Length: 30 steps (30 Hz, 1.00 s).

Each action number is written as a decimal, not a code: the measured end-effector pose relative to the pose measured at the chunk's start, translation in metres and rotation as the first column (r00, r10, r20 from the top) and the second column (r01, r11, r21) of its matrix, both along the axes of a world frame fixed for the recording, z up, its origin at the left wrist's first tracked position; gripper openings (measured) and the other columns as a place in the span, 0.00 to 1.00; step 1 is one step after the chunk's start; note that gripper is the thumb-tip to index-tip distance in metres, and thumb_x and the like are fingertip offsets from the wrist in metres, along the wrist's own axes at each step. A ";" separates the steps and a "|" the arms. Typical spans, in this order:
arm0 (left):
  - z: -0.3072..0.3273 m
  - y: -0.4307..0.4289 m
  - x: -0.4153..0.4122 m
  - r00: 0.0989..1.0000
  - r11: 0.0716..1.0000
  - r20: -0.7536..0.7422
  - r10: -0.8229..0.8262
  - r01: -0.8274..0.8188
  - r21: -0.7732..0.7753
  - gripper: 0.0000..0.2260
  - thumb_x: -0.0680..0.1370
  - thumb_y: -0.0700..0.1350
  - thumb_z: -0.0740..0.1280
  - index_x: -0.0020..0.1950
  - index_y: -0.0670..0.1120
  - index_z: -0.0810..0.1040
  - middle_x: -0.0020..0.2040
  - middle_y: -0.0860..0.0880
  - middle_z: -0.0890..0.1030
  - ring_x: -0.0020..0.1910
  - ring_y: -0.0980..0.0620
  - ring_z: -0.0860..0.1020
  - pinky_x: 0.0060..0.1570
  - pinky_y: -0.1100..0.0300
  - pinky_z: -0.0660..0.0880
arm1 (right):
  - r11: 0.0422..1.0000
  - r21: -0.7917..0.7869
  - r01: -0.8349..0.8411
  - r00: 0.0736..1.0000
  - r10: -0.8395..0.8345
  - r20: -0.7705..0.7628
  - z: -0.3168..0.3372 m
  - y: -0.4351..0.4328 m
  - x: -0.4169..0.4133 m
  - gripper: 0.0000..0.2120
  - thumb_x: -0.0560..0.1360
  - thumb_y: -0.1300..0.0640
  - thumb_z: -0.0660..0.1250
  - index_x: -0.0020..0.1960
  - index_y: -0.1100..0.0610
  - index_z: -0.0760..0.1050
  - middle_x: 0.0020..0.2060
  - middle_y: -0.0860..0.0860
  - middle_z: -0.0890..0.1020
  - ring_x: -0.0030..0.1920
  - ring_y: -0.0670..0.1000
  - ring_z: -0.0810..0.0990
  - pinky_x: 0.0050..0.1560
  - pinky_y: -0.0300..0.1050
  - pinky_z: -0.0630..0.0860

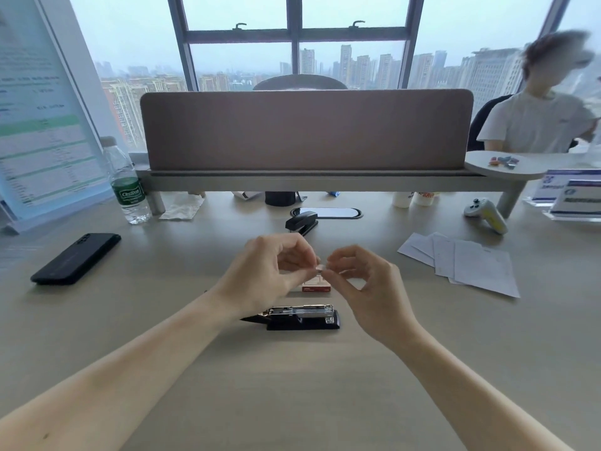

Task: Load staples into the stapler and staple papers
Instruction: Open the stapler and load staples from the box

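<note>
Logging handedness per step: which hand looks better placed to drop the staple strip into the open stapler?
Probably right. Both hands pinch the staple strip, but the right hand hangs above the open stapler's exposed tray, while the left hand sits over its hinge end.

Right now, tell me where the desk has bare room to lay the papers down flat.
Bare: the near desk in front of the open stapler, and the stretch between phone and left hand. Crowded: the back edge, with bottle, second stapler and controller.

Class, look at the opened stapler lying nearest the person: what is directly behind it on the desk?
Behind the opened stapler lies a small red-and-white staple box. Both hands, the left hand and right hand, hover above and cover most of it.
</note>
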<state>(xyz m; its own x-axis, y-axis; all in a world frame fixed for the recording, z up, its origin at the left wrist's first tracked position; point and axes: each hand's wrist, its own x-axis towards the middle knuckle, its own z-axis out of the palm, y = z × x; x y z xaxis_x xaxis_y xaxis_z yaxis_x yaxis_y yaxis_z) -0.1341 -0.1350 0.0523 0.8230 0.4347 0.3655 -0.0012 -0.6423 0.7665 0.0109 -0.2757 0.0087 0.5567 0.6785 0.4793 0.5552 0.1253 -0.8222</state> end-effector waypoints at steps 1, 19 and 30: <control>-0.001 -0.003 0.001 1.000 0.999 0.000 0.010 -0.010 0.038 0.05 0.74 0.39 0.78 0.46 0.44 0.84 0.44 0.50 0.88 0.44 0.54 0.87 0.52 0.55 0.84 | 1.000 -0.001 0.003 1.000 -0.003 -0.010 -0.001 -0.003 -0.001 0.08 0.74 0.57 0.79 0.48 0.49 0.81 0.40 0.42 0.88 0.42 0.45 0.87 0.50 0.49 0.83; -0.038 0.001 -0.005 0.974 0.999 -0.228 0.018 -0.008 0.043 0.05 0.75 0.40 0.77 0.45 0.50 0.85 0.41 0.51 0.88 0.42 0.55 0.86 0.50 0.52 0.84 | 0.974 -0.225 -0.021 0.998 0.034 0.053 -0.046 -0.017 0.002 0.21 0.66 0.54 0.82 0.57 0.47 0.81 0.48 0.41 0.87 0.48 0.41 0.85 0.52 0.38 0.80; -0.046 0.000 0.001 0.964 0.987 -0.263 0.028 0.014 0.157 0.04 0.75 0.42 0.77 0.45 0.51 0.86 0.41 0.56 0.88 0.43 0.61 0.85 0.51 0.59 0.81 | 0.968 -0.246 -0.055 0.998 0.054 -0.010 -0.058 -0.012 0.010 0.10 0.72 0.59 0.80 0.51 0.51 0.84 0.44 0.45 0.88 0.44 0.42 0.86 0.52 0.38 0.82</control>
